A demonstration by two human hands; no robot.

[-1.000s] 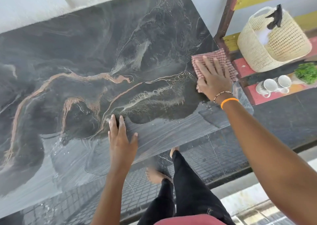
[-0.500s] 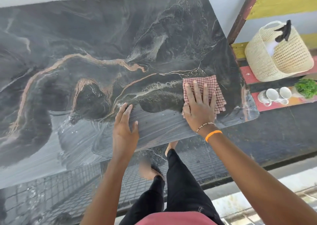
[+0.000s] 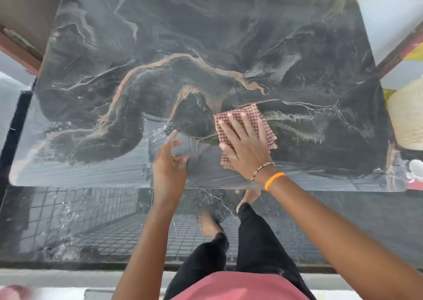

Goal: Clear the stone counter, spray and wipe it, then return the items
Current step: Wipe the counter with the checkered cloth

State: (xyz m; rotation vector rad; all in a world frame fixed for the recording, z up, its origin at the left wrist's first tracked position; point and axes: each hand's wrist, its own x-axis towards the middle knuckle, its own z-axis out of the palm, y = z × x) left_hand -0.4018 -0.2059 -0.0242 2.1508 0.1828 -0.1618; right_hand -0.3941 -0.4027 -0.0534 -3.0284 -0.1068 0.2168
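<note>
The dark stone counter (image 3: 160,36), veined in brown and white, fills the upper view and carries nothing but the cloth. A red-and-white checked cloth (image 3: 265,121) lies flat near the counter's front middle. My right hand (image 3: 245,146) presses on it with straight, spread fingers. My left hand (image 3: 168,164) is just left of the cloth near the front edge, index finger pointing out and the other fingers loosely bent, holding nothing. Wet streaks shine along the counter's front strip.
At the right edge a woven basket (image 3: 407,121) and a white cup (image 3: 416,167) sit on a red and yellow shelf. Below the counter's front edge is a dark tiled floor (image 3: 91,219) with my bare feet and black trousers.
My right hand has slid the cloth leftward from the counter's right end toward the middle. My left hand's flat fingers have lifted and bent, with the index finger left pointing.
</note>
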